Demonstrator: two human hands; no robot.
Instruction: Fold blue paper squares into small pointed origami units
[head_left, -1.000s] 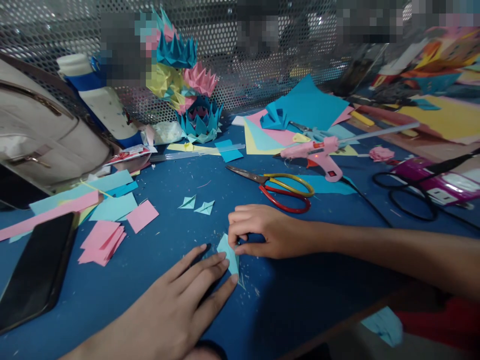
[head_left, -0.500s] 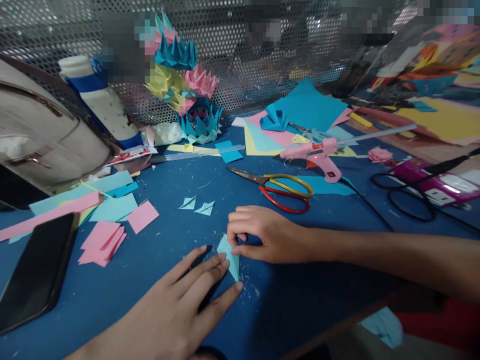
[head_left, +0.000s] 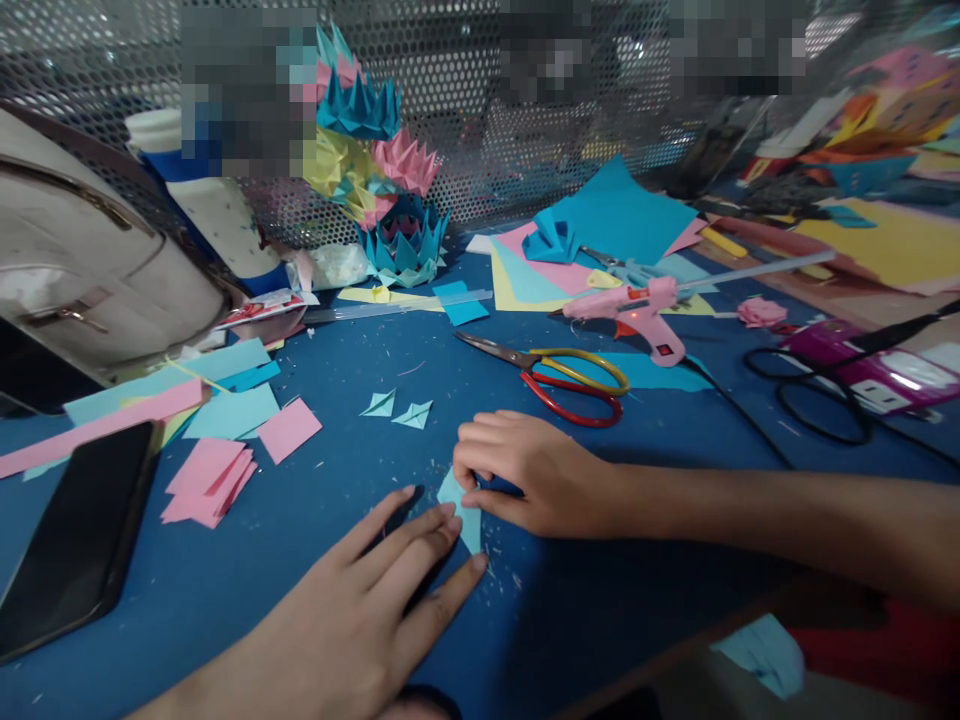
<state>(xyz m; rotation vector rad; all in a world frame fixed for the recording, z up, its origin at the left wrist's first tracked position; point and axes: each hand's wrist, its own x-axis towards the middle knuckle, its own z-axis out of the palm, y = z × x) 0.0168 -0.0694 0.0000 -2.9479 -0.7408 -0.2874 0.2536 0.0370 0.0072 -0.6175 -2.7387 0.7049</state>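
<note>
A small folded piece of light-blue paper (head_left: 470,528) lies on the blue table between my two hands. My left hand (head_left: 367,590) has its fingers spread, with the middle fingertips pressing the left side of the paper flat. The thumb of that hand rests by the lower tip. From the right, my right hand (head_left: 525,470) is closed, its curled fingers and thumb pinching the paper's upper right edge and hiding part of it. Just beyond are two small folded light-blue pieces (head_left: 412,415). Scissors (head_left: 555,380) with red and yellow handles lie past my right hand.
Pink paper squares (head_left: 206,480) and a black phone (head_left: 79,535) lie at the left. A pink glue gun (head_left: 637,310) with a cord sits at the right. Behind stand a bottle (head_left: 217,215), a bag (head_left: 75,250) and a folded-paper tower (head_left: 405,235) against a perforated metal panel.
The view has shifted slightly, so things appear a little further right. Both hands stay almost in place on the light-blue paper, whose lower end shows a slightly different outline.
</note>
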